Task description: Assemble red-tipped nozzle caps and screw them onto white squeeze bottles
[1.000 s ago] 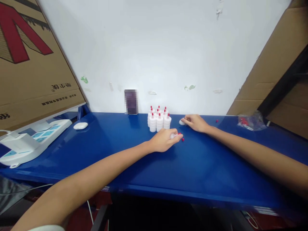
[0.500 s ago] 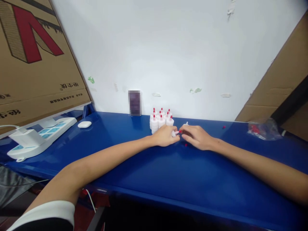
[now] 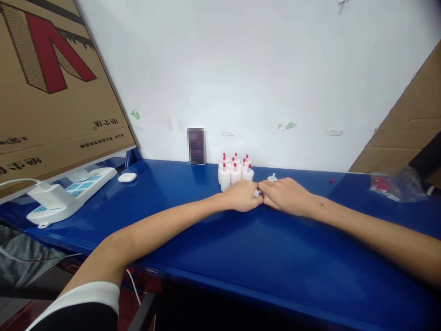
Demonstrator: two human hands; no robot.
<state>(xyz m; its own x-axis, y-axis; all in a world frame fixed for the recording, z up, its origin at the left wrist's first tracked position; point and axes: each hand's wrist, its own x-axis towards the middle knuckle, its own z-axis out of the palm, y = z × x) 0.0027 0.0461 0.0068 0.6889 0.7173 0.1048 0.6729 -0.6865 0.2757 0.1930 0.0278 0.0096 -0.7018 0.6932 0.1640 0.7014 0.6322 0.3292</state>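
Observation:
My left hand [image 3: 243,196] is closed around a small white squeeze bottle [image 3: 256,193], most of it hidden in the fingers. Its nozzle points right, into the pinched fingers of my right hand [image 3: 287,196]. Those fingertips cover the red tip cap seen there earlier and meet the left fingers. Just behind the left hand stands a tight group of white bottles [image 3: 225,178] with red tips. Another bottle with a bare white nozzle [image 3: 273,177] shows behind the right hand. A loose red cap [image 3: 272,208] lies partly hidden under the right hand.
On the blue table [image 3: 220,243], a further red cap [image 3: 331,181] and a clear bag [image 3: 399,186] of red caps lie to the right. Leftward are a white earphone case [image 3: 127,177] and a power strip [image 3: 81,191] with a plugged-in charger. A blurred phone-like rectangle [image 3: 196,146] leans against the wall.
My right fingers have closed in over the nozzle tip and now touch the left hand, hiding the red cap. The whole view has shifted slightly.

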